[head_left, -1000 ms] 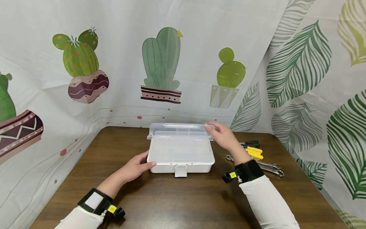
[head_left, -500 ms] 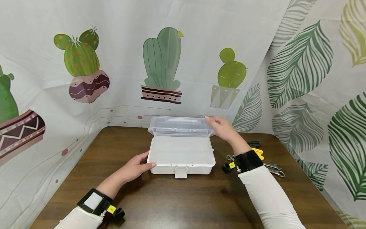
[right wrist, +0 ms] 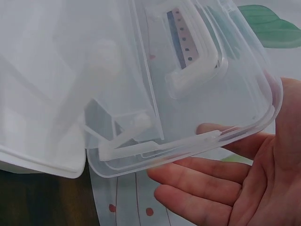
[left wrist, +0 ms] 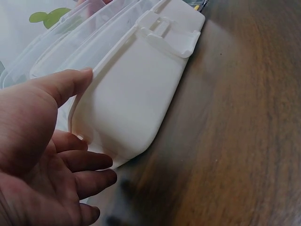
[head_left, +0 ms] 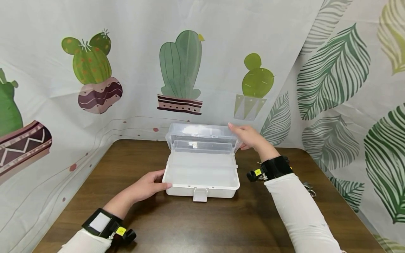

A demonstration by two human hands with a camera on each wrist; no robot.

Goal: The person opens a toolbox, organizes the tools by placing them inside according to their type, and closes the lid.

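A white plastic toolbox (head_left: 218,192) with a front latch (head_left: 200,194) sits on the table. Its transparent lid (head_left: 205,130) is raised and leans back, and a clear inner tray (head_left: 202,147) is lifted in front of it. My left hand (head_left: 150,186) holds the box's front left corner; in the left wrist view its thumb lies on the rim and its fingers are by the wall. My right hand (head_left: 250,135) grips the lid's right edge; the right wrist view shows several fingers (right wrist: 202,188) at the lid's side, with white hinge arms (right wrist: 160,146) inside.
Wrenches (head_left: 310,191) lie on the brown wooden table (head_left: 202,228) to the right, mostly hidden behind my right forearm. A cloth (head_left: 139,70) printed with cacti hangs behind the table's back edge.
My right hand has moved up, raising the lid, and the inner tray has come up with it. The box has shifted slightly toward me; my left hand stays at its corner.
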